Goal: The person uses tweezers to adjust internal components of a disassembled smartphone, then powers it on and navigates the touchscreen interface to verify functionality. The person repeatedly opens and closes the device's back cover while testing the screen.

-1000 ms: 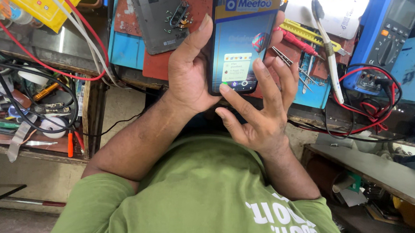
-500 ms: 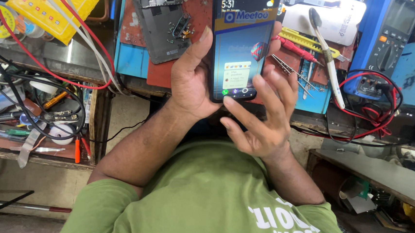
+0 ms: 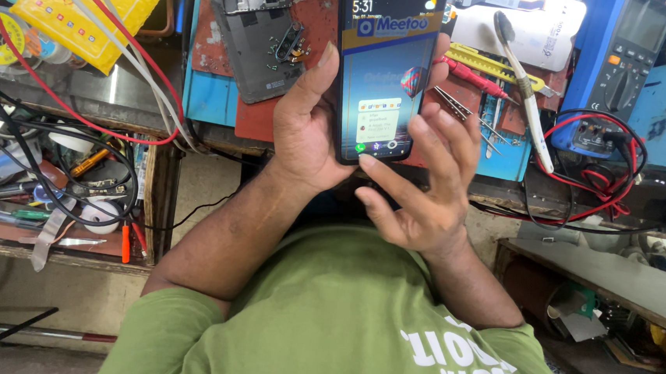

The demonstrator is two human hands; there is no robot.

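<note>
The left hand [image 3: 306,130] is wrapped round the left edge of a smartphone [image 3: 384,69], thumb along the side and fingers curled behind it, holding it upright over the bench. The right hand [image 3: 426,190] holds nothing: its fingers are spread open, the thumb tip touching the bottom edge of the lit screen and the other fingertips resting against the phone's right side. Since a second ago the phone has risen a little towards the far side of the view and the right thumb has settled onto the row of icons, so the screen is being worked, not just held. Behind the hands lies a red work mat [image 3: 275,116] with a stripped phone chassis [image 3: 254,29] to the left. Right of the phone are a red screwdriver [image 3: 466,73] and tweezers [image 3: 460,106], and further right a blue multimeter [image 3: 619,66] with red and black leads [image 3: 607,171].
</note>
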